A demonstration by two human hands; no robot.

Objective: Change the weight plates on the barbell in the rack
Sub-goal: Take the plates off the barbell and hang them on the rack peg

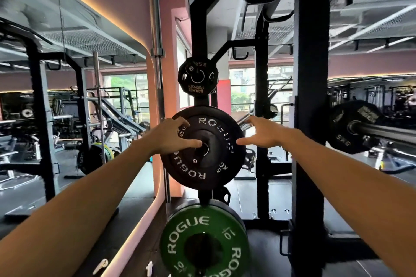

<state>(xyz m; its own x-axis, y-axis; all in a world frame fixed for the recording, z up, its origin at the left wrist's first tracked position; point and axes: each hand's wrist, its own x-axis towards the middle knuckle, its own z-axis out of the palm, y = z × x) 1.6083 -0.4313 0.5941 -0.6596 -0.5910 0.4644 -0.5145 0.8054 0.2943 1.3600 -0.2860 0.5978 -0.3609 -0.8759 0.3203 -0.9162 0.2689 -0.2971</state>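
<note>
A black Rogue 5 kg plate (202, 164) hangs on a storage peg of the rack, straight ahead. My left hand (168, 137) grips its upper left rim, fingers curled over the edge and the thumb stretched toward the centre hole. At the plate's right rim, my right hand (261, 135) is spread with straight fingers and its thumb points across the plate's face. The barbell (387, 134) lies in the rack at the right, its sleeve pointing toward me, with a black 5 kg plate (351, 128) on it.
A small 2.5 kg Hammer Strength plate (198, 76) hangs above the black plate and a green Rogue 10 kg plate (202, 243) below it. A thick black rack upright (310, 96) stands between the pegs and the barbell. A mirror wall (67, 96) fills the left.
</note>
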